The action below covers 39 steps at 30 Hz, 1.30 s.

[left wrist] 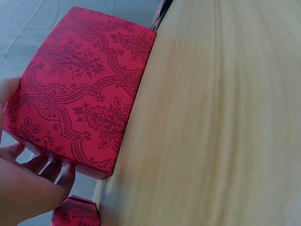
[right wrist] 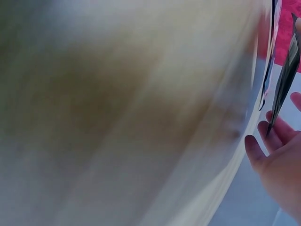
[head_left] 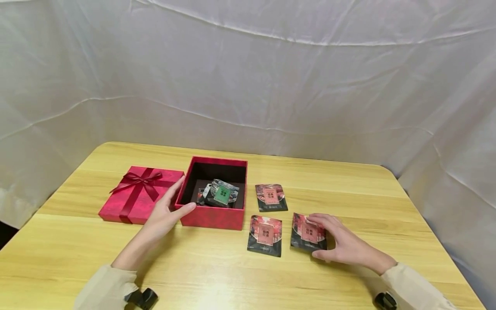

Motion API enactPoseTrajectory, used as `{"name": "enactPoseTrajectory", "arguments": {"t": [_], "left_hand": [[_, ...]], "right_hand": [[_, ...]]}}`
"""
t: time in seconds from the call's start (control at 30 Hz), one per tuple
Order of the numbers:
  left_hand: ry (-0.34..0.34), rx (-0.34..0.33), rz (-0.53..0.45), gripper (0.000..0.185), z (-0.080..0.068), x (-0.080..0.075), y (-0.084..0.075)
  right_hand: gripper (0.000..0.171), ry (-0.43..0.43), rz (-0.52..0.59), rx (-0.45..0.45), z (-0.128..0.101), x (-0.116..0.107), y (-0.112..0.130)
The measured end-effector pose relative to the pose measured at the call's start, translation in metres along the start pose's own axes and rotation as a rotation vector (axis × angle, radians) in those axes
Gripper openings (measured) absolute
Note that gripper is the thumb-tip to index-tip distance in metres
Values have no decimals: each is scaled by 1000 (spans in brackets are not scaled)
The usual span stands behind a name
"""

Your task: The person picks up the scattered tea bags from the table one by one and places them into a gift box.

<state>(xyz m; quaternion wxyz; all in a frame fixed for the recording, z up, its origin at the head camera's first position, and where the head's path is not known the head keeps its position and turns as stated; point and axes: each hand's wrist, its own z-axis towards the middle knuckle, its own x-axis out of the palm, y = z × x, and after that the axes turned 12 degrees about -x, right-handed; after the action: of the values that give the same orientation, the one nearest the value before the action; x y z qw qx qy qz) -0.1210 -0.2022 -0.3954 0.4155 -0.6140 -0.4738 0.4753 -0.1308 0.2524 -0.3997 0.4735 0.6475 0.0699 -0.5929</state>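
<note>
The open red gift box (head_left: 212,218) stands on the table with a few tea sachets inside, a green-labelled sachet (head_left: 222,194) on top. My left hand (head_left: 164,215) grips the box's near left corner, thumb on the front and fingers along the left side. In the left wrist view the patterned box front (left wrist: 80,89) lies between thumb and fingers. At right, my right hand (head_left: 342,243) holds a pink-labelled tea sachet (head_left: 308,232) by its right side. The right wrist view shows that sachet (right wrist: 286,70) edge-on, raised at a tilt between thumb and fingers.
Left of the box lies its red lid (head_left: 135,196) with a dark red ribbon bow. Two more pink-labelled sachets, one farther back (head_left: 270,198) and one nearer (head_left: 265,236), lie flat right of the box. A pale cloth (head_left: 248,77) hangs behind the wooden table (head_left: 217,275).
</note>
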Motion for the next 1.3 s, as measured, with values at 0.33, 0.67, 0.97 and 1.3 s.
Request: {"name": "enactPoseTrajectory", "arguments": {"t": [0.33, 0.67, 0.97, 1.3], "left_hand": [[2, -5, -8, 79, 0, 0, -1], [-11, 4, -17, 79, 0, 0, 0], [-7, 2, -9, 79, 0, 0, 1], [-9, 2, 7, 79, 0, 0, 1]], "right_hand": [[83, -15, -17, -7, -1, 1, 3], [87, -36, -41, -10, -3, -1, 5], [88, -50, -49, -57, 1, -8, 9], [89, -76, -72, -93, 8, -15, 12]]}}
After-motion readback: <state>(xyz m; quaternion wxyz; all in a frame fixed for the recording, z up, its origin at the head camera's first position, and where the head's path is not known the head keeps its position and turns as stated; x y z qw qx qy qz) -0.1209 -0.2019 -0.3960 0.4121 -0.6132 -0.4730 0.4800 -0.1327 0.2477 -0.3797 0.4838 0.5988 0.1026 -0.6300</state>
